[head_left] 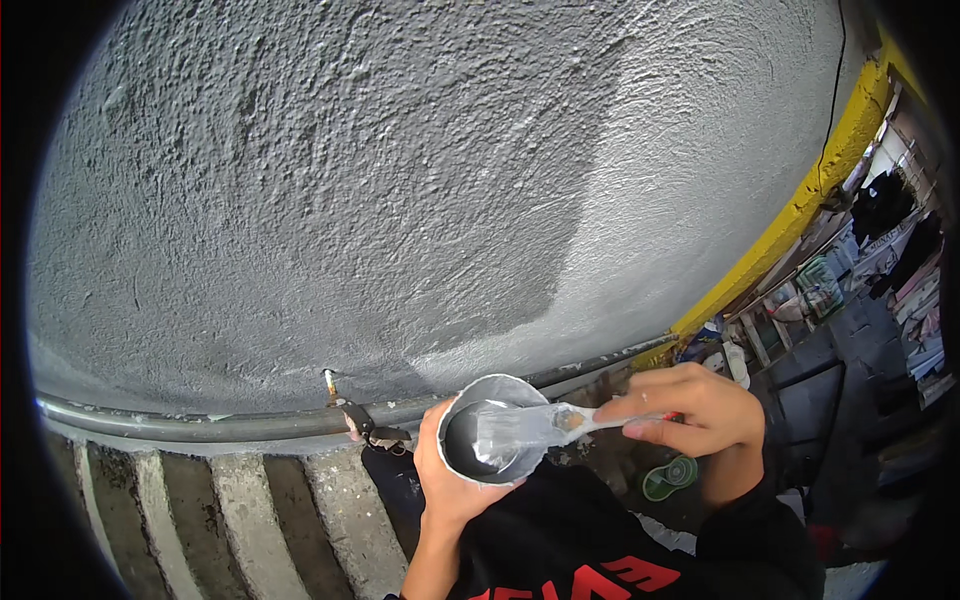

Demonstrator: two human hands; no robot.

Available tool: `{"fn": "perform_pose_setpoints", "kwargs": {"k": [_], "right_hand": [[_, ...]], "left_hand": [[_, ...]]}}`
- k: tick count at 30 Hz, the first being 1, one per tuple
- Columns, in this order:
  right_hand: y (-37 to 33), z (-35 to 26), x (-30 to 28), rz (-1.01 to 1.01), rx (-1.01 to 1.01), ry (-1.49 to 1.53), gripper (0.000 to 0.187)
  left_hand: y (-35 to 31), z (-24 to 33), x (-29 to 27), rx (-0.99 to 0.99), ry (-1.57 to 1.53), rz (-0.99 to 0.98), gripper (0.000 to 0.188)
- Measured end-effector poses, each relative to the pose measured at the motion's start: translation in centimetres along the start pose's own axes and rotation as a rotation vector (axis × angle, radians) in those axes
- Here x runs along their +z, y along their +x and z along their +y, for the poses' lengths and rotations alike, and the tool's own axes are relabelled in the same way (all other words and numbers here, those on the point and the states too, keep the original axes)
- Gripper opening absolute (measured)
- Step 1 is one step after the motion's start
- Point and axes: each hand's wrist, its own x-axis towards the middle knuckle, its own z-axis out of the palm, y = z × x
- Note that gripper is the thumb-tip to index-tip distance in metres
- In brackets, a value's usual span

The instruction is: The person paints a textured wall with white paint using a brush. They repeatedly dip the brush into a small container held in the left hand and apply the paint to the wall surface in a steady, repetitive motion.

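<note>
My left hand (448, 497) is wrapped round a small round can (490, 388), tilted so that its mouth shows, with grey paint inside. In my right hand (700, 412) is the pale, paint-smeared handle of a flat paintbrush (520, 428). Its wide, paint-coated head reaches into the can's mouth, over the inner wall. Just beyond both hands rises a rough, textured wall (380, 180). Most of the wall is darker grey; a lighter, silvery grey area (690, 170) lies along its right side and lower edge.
A metal pipe (210, 428) runs along the wall's foot, with a thin stub (331, 382) poking out above it. Ridged concrete (240, 510) lies at lower left. A yellow beam (790, 225) edges the wall at right, near hanging clothes (910, 270). A green-and-white sandal (670, 478) shows below.
</note>
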Motion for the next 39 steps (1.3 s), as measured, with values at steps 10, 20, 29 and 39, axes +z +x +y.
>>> {"fn": "perform_pose_setpoints", "kwargs": {"k": [10, 20, 29, 39], "right_hand": [[-1.7, 0.7, -0.2, -0.053, -0.139, 0.329, 0.058], [-0.8, -0.7, 0.2, 0.283, -0.386, 0.114, 0.038], [-1.0, -3.1, -0.8, 0.283, -0.425, 0.014, 0.035], [-0.3, -1.8, -2.4, 0.434, -0.519, 0.006, 0.035]], "left_hand": [[1.0, 1.0, 0.6, 0.011, -0.106, 0.037, 0.095], [1.3, 2.1, 0.9, 0.021, -0.173, -0.072, 0.096], [2.3, 3.7, 1.2, 0.053, -0.148, -0.050, 0.092], [3.7, 7.7, 1.4, -0.199, -0.183, -0.045, 0.083]]}}
